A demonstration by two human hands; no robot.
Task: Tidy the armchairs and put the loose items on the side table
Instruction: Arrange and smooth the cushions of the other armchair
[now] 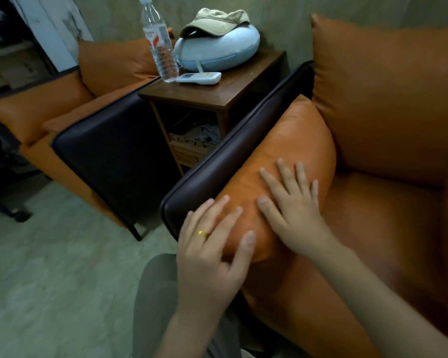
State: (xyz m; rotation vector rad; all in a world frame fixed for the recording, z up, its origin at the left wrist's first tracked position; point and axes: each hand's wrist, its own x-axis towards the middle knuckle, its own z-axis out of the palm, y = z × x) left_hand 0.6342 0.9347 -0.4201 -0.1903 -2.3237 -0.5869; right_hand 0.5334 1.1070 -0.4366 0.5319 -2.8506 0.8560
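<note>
The padded orange leather arm cushion of the near orange leather armchair is touched by both hands. The left hand, on which a gold ring is worn, is laid over the cushion's front end, its fingers spread and only slightly bent, with nothing gripped. The right hand is pressed flat on the cushion's top just beyond it, fingers straight and fanned apart, likewise with nothing held. The cushion is bordered on its outer side by the chair's dark brown leather side panel. Between this chair and a second armchair of the same orange leather, a dark wooden side table is seen. On its top, a clear plastic water bottle is stood upright at the left corner, a white remote control is laid just beside the bottle's base, and a light blue neck pillow is set behind them, topped by a beige fabric cap.
</note>
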